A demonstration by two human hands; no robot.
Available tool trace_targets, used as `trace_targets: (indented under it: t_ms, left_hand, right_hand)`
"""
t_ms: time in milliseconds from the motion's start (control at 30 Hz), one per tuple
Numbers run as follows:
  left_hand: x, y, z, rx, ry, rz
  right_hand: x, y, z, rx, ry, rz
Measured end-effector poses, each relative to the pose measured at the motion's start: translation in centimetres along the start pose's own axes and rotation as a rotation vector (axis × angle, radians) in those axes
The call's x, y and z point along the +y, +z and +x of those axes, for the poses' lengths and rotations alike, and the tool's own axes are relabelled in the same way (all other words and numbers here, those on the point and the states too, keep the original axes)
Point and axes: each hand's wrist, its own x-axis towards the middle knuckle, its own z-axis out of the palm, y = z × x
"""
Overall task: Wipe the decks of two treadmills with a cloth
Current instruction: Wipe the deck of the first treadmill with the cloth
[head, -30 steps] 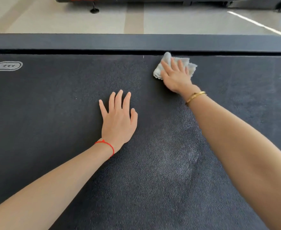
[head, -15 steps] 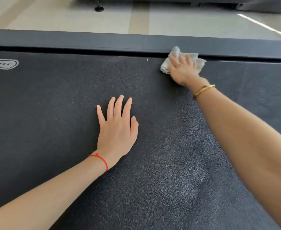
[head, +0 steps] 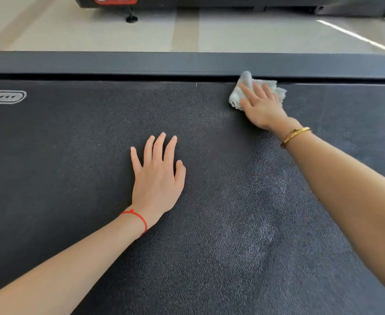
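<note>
both hands flat on treadmill deck, right hand fingers spread, cloth nudged rightward, left hand unmoved

floor: pale tiles with a darker beige strip running away from the camera
white line: painted diagonally across the floor at far right
levelling foot: small, black, standing on the floor
red label: white lettering (partly cut off by the frame's top edge)
</note>
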Motion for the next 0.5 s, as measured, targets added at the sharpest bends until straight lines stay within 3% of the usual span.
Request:
trace_targets:
  t_ms: [100, 367, 433, 500]
  left_hand:
    - [0.0, 0.1, 0.1, 0.005, -0.004, -0.001]
    - [0.0, 0.1, 0.0, 0.025, -0.007, -0.007]
    - [0.0, 0.1, 0.0, 0.027, -0.009, -0.014]
    - [-0.1, 0.1, -0.1, 0.025, -0.005, -0.022]
  right_hand:
    - [-1.0, 0.9, -2.2, -0.023, -0.038, -0.007]
    - [-3.2, 3.6, -15.7, -0.042, -0.457, 0.021]
    - [-1.9, 3.2, -15.3, -0.037, -0.416, 0.023]
    - [-0.8, 2.5, -13.2, -0.012, -0.263, 0.026]
